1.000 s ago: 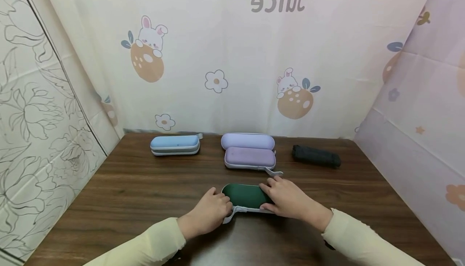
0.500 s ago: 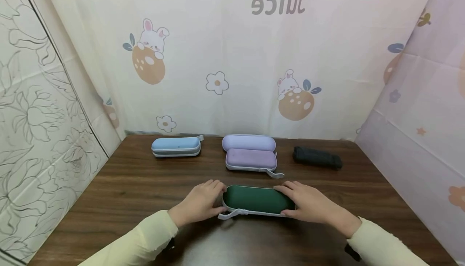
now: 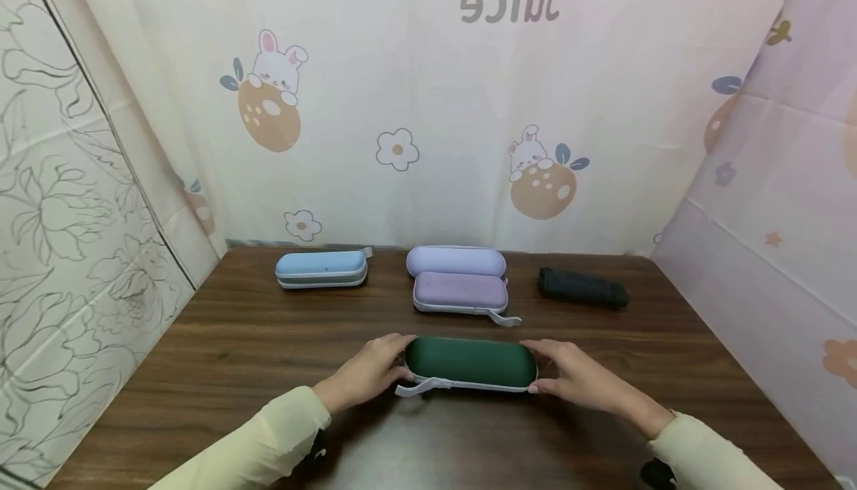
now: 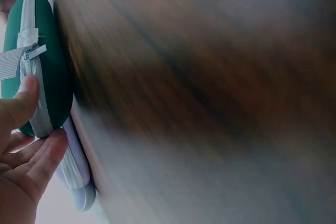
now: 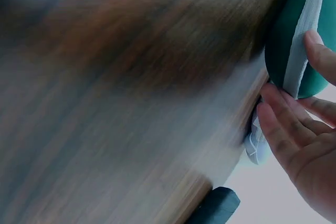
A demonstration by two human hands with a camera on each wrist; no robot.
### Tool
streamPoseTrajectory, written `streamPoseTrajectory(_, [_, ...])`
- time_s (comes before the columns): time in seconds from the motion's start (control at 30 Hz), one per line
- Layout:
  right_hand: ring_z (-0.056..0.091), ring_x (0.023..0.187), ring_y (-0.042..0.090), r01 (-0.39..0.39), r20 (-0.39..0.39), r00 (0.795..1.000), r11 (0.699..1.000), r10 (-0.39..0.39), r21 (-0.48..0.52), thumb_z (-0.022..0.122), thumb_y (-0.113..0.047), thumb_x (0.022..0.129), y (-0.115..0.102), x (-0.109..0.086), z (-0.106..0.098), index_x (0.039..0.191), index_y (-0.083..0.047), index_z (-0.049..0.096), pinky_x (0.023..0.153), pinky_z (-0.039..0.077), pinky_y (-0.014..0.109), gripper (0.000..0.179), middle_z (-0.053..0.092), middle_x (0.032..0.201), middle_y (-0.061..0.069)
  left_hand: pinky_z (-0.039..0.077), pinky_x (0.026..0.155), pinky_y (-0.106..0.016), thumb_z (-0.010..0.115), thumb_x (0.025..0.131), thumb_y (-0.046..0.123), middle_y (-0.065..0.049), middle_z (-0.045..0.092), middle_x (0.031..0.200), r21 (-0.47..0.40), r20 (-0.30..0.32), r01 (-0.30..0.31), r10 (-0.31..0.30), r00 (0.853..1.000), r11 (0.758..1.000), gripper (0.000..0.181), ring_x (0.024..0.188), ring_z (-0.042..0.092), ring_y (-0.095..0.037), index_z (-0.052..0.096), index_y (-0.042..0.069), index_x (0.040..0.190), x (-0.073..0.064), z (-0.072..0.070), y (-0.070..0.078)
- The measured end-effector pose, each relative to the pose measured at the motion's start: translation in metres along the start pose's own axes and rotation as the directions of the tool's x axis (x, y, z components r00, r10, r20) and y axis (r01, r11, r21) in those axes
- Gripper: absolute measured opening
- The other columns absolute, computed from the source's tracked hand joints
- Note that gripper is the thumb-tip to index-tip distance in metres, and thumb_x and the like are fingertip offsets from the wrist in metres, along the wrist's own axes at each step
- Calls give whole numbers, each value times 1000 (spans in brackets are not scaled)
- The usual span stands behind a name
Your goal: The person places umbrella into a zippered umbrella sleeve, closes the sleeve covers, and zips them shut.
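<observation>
A long green zip case (image 3: 471, 361) with a grey zip band lies across the middle front of the table. Its grey strap (image 3: 420, 387) sticks out at the front left. My left hand (image 3: 371, 371) holds the left end, thumb in front and fingers behind. In the left wrist view the thumb presses on the zip band just below the metal zip pull (image 4: 34, 52). At the other end my right hand (image 3: 577, 375) grips the case the same way. The right wrist view has its thumb on the zip band and the fingers round the rounded tip.
Behind it lie a purple zip case (image 3: 460, 291) with a strap and a lilac case (image 3: 457, 259). A blue zip case (image 3: 321, 267) is at the back left, a black folded umbrella-like bundle (image 3: 581, 287) at the back right. A printed curtain (image 3: 402, 88) hangs behind the table (image 3: 268, 341).
My left hand has moved from the zip at the front left to the case's left end. My right hand has slid out to the right end, uncovering the green top.
</observation>
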State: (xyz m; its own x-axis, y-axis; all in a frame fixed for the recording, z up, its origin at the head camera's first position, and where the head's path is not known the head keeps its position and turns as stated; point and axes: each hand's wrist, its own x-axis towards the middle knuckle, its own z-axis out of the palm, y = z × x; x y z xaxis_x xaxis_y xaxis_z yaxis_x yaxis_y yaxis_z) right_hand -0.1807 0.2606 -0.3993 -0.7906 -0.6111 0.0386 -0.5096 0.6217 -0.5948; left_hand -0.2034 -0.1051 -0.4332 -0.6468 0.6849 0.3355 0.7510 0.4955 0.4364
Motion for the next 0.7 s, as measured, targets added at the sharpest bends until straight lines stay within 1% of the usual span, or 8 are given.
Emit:
streamPoseTrajectory(0.03, [61,88,14,12,-6,1000,1000,-12,8,73,-28,85,1,3,0,131,13,46,70,52,33,67,61,109,11,50,82,-30,73,84,13,-11,62,108,2,-6,3,-3,1000,1000,49,96,60,-19,53,-6,125,0,0,-2])
streamPoseTrajectory(0.13, [61,87,15,12,-24,1000,1000,-12,16,74,-24,84,4,12,0,132,12,46,70,53,33,66,62,106,9,51,80,-32,73,83,12,-12,62,107,9,-27,23,-23,999,1000,49,95,61,-20,54,-7,125,4,-3,-7])
streamPoseTrajectory(0.3, [62,88,16,-7,-54,998,1000,9,28,74,-16,84,13,28,-3,134,10,45,72,53,33,64,63,107,9,51,75,-33,75,81,10,-15,63,100,26,-71,37,-35,997,999,50,89,62,-23,55,-10,122,19,-9,-16])
streamPoseTrajectory(0.33, [62,89,17,-8,-62,998,1000,9,28,74,-15,84,15,30,-4,134,10,45,73,53,34,63,63,107,10,52,75,-34,75,81,10,-15,63,99,23,-72,38,-36,997,999,50,88,62,-23,55,-11,121,22,-10,-18])
streamPoseTrajectory(0.43, [61,89,19,-24,-79,996,999,27,40,74,-15,84,20,37,-5,133,10,46,73,52,34,62,63,107,11,52,74,-34,75,81,8,-17,63,100,16,-62,58,-57,996,998,49,88,62,-24,55,-12,121,29,-11,-24])
streamPoseTrajectory(0.53, [61,89,21,-30,-86,996,998,34,51,74,-16,84,24,42,-8,133,10,47,73,52,33,62,64,105,11,52,76,-36,73,82,8,-19,63,102,0,-37,96,-96,995,995,48,90,62,-25,55,-12,122,34,-11,-28])
streamPoseTrajectory(0.7, [61,90,23,-52,-82,995,997,57,64,74,-15,84,28,48,-11,133,8,48,74,52,30,60,64,105,10,51,79,-37,72,84,9,-20,62,107,-25,-10,152,-152,988,988,49,95,61,-25,53,-11,125,39,-9,-32])
